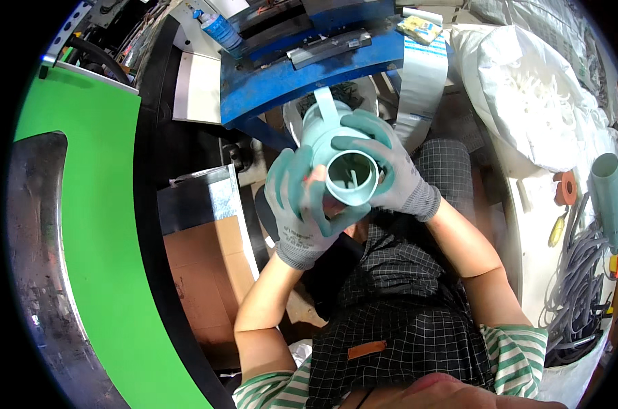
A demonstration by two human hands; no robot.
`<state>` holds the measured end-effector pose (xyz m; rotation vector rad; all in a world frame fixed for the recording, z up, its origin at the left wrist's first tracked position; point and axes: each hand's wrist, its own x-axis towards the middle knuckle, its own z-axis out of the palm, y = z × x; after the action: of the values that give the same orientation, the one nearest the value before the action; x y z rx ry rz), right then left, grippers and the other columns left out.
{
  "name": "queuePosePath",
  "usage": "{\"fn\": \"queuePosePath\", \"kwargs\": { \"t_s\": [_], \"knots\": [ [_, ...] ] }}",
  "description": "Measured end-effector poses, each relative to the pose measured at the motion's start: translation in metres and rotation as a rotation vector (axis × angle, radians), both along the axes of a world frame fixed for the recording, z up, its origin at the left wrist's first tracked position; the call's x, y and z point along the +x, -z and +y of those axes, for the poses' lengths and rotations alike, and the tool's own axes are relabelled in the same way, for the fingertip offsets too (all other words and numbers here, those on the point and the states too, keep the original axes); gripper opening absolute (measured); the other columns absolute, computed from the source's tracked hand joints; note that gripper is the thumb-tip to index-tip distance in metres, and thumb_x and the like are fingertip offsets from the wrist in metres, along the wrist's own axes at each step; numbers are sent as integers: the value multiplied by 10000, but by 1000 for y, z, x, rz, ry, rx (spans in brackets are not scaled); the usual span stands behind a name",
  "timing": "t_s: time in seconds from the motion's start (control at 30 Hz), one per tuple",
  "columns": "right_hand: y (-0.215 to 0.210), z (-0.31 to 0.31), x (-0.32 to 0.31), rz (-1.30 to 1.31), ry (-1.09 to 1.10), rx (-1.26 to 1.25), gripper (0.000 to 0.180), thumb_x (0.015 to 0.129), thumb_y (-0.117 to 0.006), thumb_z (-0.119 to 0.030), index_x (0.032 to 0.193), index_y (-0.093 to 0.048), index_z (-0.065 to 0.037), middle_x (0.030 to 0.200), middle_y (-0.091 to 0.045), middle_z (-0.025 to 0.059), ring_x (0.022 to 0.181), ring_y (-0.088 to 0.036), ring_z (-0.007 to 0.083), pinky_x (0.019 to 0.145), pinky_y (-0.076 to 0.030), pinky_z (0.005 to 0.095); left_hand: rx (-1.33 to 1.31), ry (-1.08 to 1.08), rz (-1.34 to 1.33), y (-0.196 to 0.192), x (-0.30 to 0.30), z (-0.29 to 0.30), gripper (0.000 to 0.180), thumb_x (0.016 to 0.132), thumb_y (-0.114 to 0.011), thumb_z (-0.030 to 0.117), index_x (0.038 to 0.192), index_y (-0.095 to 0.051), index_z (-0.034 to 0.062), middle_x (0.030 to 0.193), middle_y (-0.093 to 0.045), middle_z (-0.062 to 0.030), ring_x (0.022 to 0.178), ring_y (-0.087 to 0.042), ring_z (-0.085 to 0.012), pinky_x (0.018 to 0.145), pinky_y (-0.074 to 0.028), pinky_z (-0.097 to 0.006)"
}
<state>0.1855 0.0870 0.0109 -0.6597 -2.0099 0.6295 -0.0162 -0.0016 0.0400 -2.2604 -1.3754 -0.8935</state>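
Observation:
Both of my hands wear grey knit gloves with green-coated palms and fingers. Between them is a pale green plastic pipe fitting (pixel 319 140), its round open end tilted toward me. Narrow pale pieces show inside the opening. A flat strip-like part sticks up at the fitting's far end. My left hand (pixel 296 208) is closed around the left and near side, its fingers slightly blurred. On the other side, my right hand (pixel 387 160) grips the fitting with fingers curled over its top. The hands partly cover the fitting's body.
A bucket (pixel 370 102) with dark scraps stands beyond the fitting, below a blue bench (pixel 275 88). Left are a green panel (pixel 104 204) and a cardboard box (pixel 200 279). Right are a white bag (pixel 479 61) of pale strips, a pale green tube (pixel 607 198) and coiled grey cords (pixel 581 273).

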Motion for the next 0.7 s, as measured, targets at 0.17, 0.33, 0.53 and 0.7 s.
{"fn": "queuePosePath", "kwargs": {
  "t_s": [0.17,0.33,0.53,0.7],
  "knots": [
    [-9,16,-8,4,41,109,747,715,-936,-253,1396,-650,-142,1518,-533,158,1452,-464,422,1203,-384,560,48,5,-119,10,-1,20,1157,755,-925,524,1571,-285,13,1476,-479,-290,1303,-536,-478,1096,-434,-611],
    [-20,-1,25,-27,38,89,815,675,-960,-326,1401,-648,-126,1508,-521,182,1443,-463,409,1198,-384,552,-131,213,-236,-1,16,22,1220,690,-996,362,1610,-261,42,1448,-512,-273,1299,-547,-483,1080,-437,-611],
    [-48,-45,94,51,-250,-153,949,710,-959,-328,1514,-514,-90,1543,-496,185,1448,-474,398,1211,-378,557,-263,449,-460,4,72,-1,1167,665,-1009,462,1544,-405,-11,1374,-608,-206,1146,-695,-350,1021,-567,-450],
    [-53,-45,183,1,-118,-526,392,875,-864,-226,1200,-751,-38,1257,-726,136,1190,-687,252,1068,-536,395,-417,471,-528,25,79,-25,1106,676,-959,602,1493,-477,34,1349,-641,-182,1171,-695,-374,1026,-582,-504]
  ]
}}
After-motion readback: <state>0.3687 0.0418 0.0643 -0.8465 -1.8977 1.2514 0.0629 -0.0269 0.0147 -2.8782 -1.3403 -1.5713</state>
